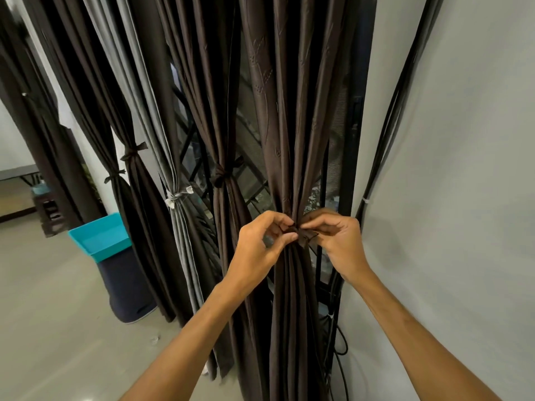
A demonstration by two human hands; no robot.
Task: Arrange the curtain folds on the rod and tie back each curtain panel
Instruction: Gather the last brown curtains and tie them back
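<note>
Tie strip (304,235) pinched either side by left hand (260,244) and right hand (338,241), crosswise around upright gathered curtain panel (286,140).

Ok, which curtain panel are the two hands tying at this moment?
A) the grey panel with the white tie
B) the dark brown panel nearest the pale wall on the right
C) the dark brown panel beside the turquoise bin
B: the left hand and right hand both pinch the dark brown fabric tie at the gathered dark brown curtain panel beside the pale wall.
</note>
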